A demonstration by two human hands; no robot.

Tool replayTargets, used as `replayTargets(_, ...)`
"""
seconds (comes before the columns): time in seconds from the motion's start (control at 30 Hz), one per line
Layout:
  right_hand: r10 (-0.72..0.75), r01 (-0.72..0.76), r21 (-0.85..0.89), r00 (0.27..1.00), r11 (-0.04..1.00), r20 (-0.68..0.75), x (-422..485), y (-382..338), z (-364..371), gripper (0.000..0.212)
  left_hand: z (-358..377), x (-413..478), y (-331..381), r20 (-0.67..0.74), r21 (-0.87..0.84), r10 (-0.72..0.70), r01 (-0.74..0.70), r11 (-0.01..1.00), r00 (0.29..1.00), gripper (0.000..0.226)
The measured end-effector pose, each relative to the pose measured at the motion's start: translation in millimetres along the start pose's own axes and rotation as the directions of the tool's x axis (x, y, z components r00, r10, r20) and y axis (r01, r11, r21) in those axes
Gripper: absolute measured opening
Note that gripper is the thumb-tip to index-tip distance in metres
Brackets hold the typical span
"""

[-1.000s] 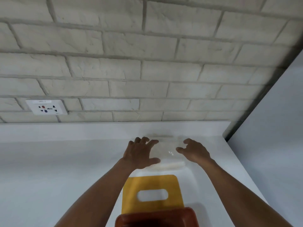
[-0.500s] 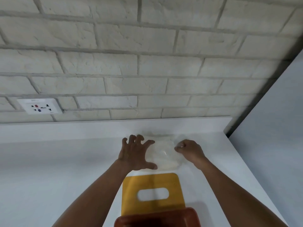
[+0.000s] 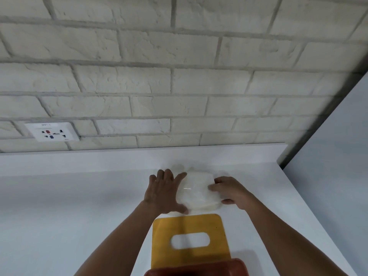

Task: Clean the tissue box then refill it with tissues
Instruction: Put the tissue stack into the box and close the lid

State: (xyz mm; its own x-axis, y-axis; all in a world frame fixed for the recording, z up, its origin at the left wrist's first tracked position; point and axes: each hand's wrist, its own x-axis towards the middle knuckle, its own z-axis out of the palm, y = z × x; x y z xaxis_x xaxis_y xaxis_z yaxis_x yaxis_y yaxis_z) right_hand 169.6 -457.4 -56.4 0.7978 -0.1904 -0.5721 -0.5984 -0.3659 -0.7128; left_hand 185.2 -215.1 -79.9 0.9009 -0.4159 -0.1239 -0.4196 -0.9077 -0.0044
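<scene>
White tissues in clear film, the tissue pack (image 3: 197,193), lie flat on the white counter (image 3: 59,216) towards its far right corner, and we have both hands on them. From the head camera, our left hand (image 3: 163,193) sits against the pack's left side. Its fingers are spread, the forefinger reaches along the far edge and the thumb is hooked round the near left corner, so the pack is clasped between them. Our right hand (image 3: 229,191) takes the right side, with curled fingers lying over the top film and the thumb tucked at the near right corner.

Just nearer to us, flat on the counter, lies the yellow lid (image 3: 165,240) with its oval slot, almost touching the pack's near edge. The red-brown box (image 3: 196,268) overlaps the lid's near end at the bottom of the view; we cannot tell what is inside it.

Behind the counter rises a pale brick wall (image 3: 179,86) with a white socket (image 3: 52,131) at the left. A grey panel (image 3: 338,156) closes off the right.
</scene>
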Motion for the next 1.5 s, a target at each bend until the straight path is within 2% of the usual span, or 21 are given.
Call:
replayTargets(0.13,0.167,-0.151,0.212,0.984,0.965,-0.060,5,-10,-1,0.025,5,-1,-2,-0.024,-0.005,0.011,-0.011,1.000,1.000,0.118)
replayTargets(0.2,0.188,-0.182,0.175,0.982,0.968,-0.018,6,-10,-3,0.020,6,-2,-2,-0.024,-0.013,0.005,-0.006,1.000,1.000,0.118)
replayTargets(0.27,0.188,-0.190,0.113,0.982,0.975,0.033,6,-10,-4,0.019,6,-2,-2,-0.028,-0.027,0.002,-0.002,1.000,1.000,0.122)
replayTargets(0.33,0.175,-0.180,0.085,0.983,0.980,0.059,8,-11,-5,0.028,7,-2,-2,-0.033,-0.035,0.000,-0.001,0.999,0.999,0.126)
replayTargets(0.4,0.140,-0.141,0.020,0.988,0.990,0.063,9,-11,-3,0.041,8,-2,-2,-0.034,-0.038,-0.004,0.002,0.999,0.999,0.128)
replayTargets(0.5,0.080,-0.076,-0.076,0.995,0.994,0.056,9,-11,2,0.045,10,-2,-3,-0.034,-0.052,-0.001,-0.001,0.999,0.999,0.129)
replayTargets(0.63,0.097,-0.098,0.007,0.994,0.995,0.059,5,-11,5,0.035,13,-4,-3,-0.049,-0.089,0.009,-0.013,0.996,0.999,0.128)
replayTargets(0.77,0.129,-0.153,0.226,0.985,0.962,0.118,3,-11,-1,0.042,17,-5,-5,-0.084,-0.113,0.010,-0.020,0.993,0.996,0.131)
replayTargets(0.9,0.129,-0.155,0.166,0.980,0.974,0.154,2,-5,-2,0.060,18,-4,-4,-0.092,-0.102,0.025,-0.034,0.994,0.995,0.131)
replayTargets(1.03,0.060,-0.090,0.204,0.987,0.975,0.151,-2,0,3,0.032,16,-6,-7,-0.059,-0.127,0.056,-0.063,0.990,0.997,0.129)
replayTargets(1.1,0.021,-0.066,0.244,0.983,0.967,0.180,-1,3,0,0.032,10,-9,-9,-0.036,-0.214,0.010,-0.018,0.977,0.999,0.132)
replayTargets(1.13,0.001,-0.056,0.259,0.977,0.964,0.211,-1,4,-2,0.034,7,-10,-9,-0.056,-0.281,-0.059,0.041,0.959,0.997,0.129)
replayTargets(1.2,-0.017,-0.049,0.254,0.968,0.966,0.250,1,4,-5,0.036,0,-8,-9,-0.096,-0.403,-0.293,0.232,0.885,0.951,0.115)
replayTargets(1.27,-0.030,-0.036,0.270,0.972,0.962,0.235,1,4,-6,0.036,-2,-4,-11,0.013,-0.499,-0.458,0.403,0.768,0.889,0.104)
replayTargets(1.3,-0.036,-0.032,0.302,0.976,0.953,0.216,0,2,-6,0.036,-1,-2,-13,0.087,-0.557,-0.468,0.432,0.709,0.879,0.099)
replayTargets(1.4,-0.039,-0.046,0.459,0.984,0.887,0.175,1,4,-6,0.034,6,1,-20,0.178,-0.755,-0.425,0.400,0.519,0.887,0.070)
replayTargets(1.5,-0.010,-0.083,0.543,0.986,0.836,0.167,2,7,-10,0.024,5,2,-21,0.176,-0.920,-0.435,0.305,0.247,0.883,0.040)
